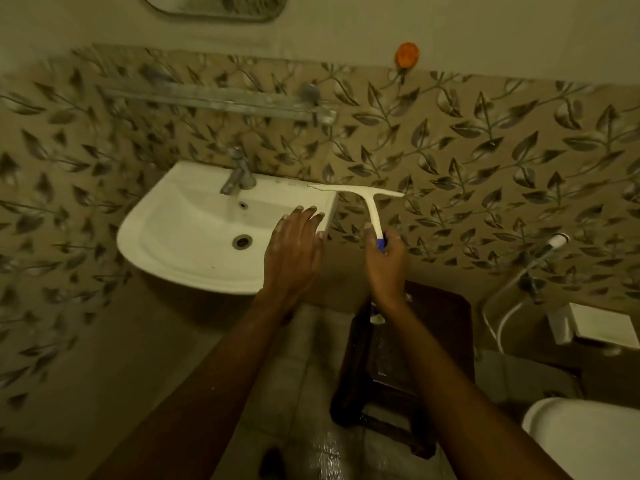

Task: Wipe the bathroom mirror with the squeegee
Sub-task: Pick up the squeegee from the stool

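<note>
A white T-shaped squeegee (367,199) with a blue handle end is upright in my right hand (386,263), its blade level beside the sink's right corner. My left hand (294,251) rests flat, fingers spread, on the right rim of the white sink (180,237). Only the lower edge of the mirror (221,8) shows, at the top of the view on the wall.
A metal tap (239,176) stands at the back of the sink, with a glass shelf (221,102) above it. An orange hook (407,55) is on the wall. A dark wooden stool (408,368) stands below my right arm. A toilet (585,441) and hand sprayer (554,244) are at right.
</note>
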A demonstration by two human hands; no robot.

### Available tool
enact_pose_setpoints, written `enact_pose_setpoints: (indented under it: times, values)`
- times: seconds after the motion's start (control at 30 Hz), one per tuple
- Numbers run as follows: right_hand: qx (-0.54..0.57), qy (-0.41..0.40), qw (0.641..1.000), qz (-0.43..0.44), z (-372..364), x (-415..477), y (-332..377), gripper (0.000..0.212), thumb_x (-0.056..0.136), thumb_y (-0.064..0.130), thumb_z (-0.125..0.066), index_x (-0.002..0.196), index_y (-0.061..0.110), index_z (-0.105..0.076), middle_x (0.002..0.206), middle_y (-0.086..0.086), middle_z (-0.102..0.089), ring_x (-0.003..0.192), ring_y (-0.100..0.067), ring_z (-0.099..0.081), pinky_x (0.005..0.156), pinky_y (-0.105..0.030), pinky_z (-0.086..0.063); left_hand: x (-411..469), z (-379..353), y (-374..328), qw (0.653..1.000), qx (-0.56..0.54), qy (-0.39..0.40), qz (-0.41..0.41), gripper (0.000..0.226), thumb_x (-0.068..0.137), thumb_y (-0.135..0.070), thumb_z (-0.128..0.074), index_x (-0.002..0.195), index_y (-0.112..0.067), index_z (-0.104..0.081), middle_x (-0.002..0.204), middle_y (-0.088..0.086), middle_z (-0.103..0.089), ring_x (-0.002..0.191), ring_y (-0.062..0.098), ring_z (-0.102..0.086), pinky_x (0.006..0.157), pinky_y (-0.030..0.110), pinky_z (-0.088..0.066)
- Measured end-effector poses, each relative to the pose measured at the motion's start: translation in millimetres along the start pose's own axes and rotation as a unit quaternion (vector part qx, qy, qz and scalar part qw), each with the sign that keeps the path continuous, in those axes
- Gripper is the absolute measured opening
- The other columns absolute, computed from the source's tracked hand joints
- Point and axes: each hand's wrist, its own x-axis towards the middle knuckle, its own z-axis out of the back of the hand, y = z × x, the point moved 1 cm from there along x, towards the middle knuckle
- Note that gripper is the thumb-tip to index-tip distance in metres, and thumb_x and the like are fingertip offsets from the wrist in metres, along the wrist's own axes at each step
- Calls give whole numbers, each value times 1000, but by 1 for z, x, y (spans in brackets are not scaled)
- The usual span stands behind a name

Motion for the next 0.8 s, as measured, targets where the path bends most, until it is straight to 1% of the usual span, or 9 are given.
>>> enact_pose_setpoints:
  times: [0.1, 0.17, 0.33, 0.47, 0.53, 0.6, 0.67, 0.73, 0.8]
  values:
    - [16, -4, 999, 34, -30, 8, 28, 12, 96, 30, -56, 90, 19, -59, 71, 5, -57, 62, -8, -55, 59, -24, -48, 28, 20, 29, 999, 10, -37, -22, 34, 97, -22, -43, 127, -10, -54, 132, 8, -56, 127, 25, -47, 109, 39, -33]
    - [20, -16, 998, 62, -52, 14, 50, 17, 95, 32, -57, 82, 22, -56, 67, 5, -55, 59, -9, -52, 56, -26, -47, 49, 33, 54, 998, 16, -61, -32, 33, 97, -22, -43, 123, -8, -55, 126, 11, -58, 120, 28, -51, 104, 40, -37]
    - [48, -56, 989, 131, -113, 25, 112, 16, 94, 26, -59, 83, 15, -59, 62, 8, -53, 51, -1, -49, 51, -17, -43, 100, 67, 117, 992, 29, -96, -71, 33, 99, -23, -38, 121, -7, -57, 124, 10, -59, 118, 27, -51, 103, 38, -37]
    - [55, -75, 983, 156, -157, 37, 154, 11, 92, 23, -59, 88, 13, -60, 68, 2, -58, 57, -12, -55, 57, -36, -54, 142, 89, 159, 988, 14, -109, -107, 35, 99, -24, -37, 124, -8, -55, 128, 11, -57, 124, 26, -48, 106, 42, -36]
    - [51, -81, 981, 167, -174, 47, 173, 9, 89, 25, -59, 85, 17, -58, 69, 1, -59, 58, -16, -57, 59, -42, -57, 165, 101, 176, 985, 3, -128, -115, 34, 97, -23, -41, 124, -8, -54, 129, 11, -57, 124, 26, -47, 107, 41, -34]
    - [46, -88, 979, 180, -187, 59, 192, 10, 87, 28, -59, 80, 21, -56, 66, 3, -57, 57, -17, -56, 59, -46, -57, 191, 112, 188, 980, 1, -154, -124, 32, 97, -21, -43, 123, -8, -55, 128, 11, -57, 123, 26, -48, 105, 40, -35]
    - [44, -91, 975, 199, -198, 72, 210, 10, 84, 31, -56, 78, 23, -56, 66, 1, -58, 58, -24, -59, 58, -50, -55, 217, 120, 197, 977, -3, -173, -128, 33, 97, -22, -43, 124, -8, -55, 129, 11, -56, 124, 25, -48, 107, 38, -33]
    - [47, -93, 969, 222, -207, 85, 226, 9, 85, 30, -55, 77, 27, -54, 67, -3, -59, 61, -31, -61, 56, -52, -55, 243, 125, 205, 974, 0, -186, -130, 34, 98, -23, -41, 125, -8, -54, 130, 11, -55, 125, 25, -47, 109, 37, -30]
    - [48, -95, 965, 241, -215, 99, 241, 15, 88, 27, -56, 75, 33, -51, 66, -1, -58, 59, -32, -61, 53, -53, -54, 267, 131, 212, 972, 21, -197, -129, 36, 98, -24, -39, 127, -7, -53, 131, 11, -55, 127, 25, -45, 109, 37, -30]
